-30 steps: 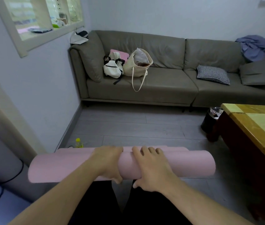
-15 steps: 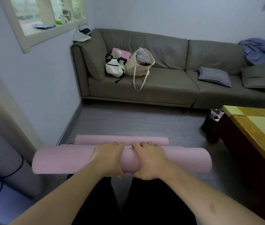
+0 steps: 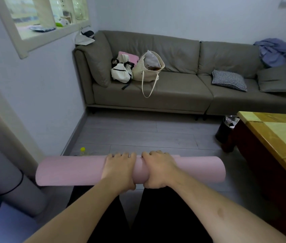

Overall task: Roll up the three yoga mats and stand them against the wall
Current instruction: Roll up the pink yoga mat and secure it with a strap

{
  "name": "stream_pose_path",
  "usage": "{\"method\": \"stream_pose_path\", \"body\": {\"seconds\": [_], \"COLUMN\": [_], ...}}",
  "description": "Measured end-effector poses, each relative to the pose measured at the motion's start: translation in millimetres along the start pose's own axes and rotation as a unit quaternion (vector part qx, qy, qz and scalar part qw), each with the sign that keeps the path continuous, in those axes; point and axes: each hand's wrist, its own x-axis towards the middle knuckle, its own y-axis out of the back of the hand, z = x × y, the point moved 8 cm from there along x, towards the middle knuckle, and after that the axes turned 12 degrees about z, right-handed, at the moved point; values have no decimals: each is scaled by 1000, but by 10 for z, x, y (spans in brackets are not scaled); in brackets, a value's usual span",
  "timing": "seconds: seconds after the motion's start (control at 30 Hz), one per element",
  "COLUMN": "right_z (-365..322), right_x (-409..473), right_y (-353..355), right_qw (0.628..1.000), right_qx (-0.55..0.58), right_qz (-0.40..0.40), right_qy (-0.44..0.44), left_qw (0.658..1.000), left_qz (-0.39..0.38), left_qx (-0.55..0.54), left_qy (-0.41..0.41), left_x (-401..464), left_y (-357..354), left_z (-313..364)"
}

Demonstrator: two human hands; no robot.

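A pink yoga mat, rolled into a thick tube, lies level across the lower middle of the view, above my dark-trousered legs. My left hand and my right hand sit side by side at its middle, fingers curled over the top and thumbs under it. A thin strip of the mat's loose end shows just behind the roll on the right. A rolled grey mat leans against the left wall. No third mat is in view.
A grey sofa with bags and cushions lines the far wall. A wooden table stands at the right, a black bin beside it. A yellow-capped bottle stands on the floor by the left wall.
The loose strip of pink mat that lay beyond the roll half a second ago has been wound in. The roll looks thicker, and both hands have shifted further over its top.
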Motion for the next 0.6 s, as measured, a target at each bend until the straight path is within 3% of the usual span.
{"method": "stream_pose_path", "body": {"seconds": [0.17,0.27,0.6], "right_z": [-41,-43,-154], "right_x": [-171,-137,-94], "right_y": [-89,-43,265], "right_qw": [995,993,999], "right_qx": [-40,-52,-3], "right_qz": [91,97,-2], "right_qy": [28,30,33], "left_qw": [999,999,980], "left_qz": [-34,-41,-181], "left_qx": [-7,-1,-85], "left_qy": [-11,-20,-23], "left_x": [97,137,117], "left_y": [34,67,149], "left_z": [-51,-45,-215]}}
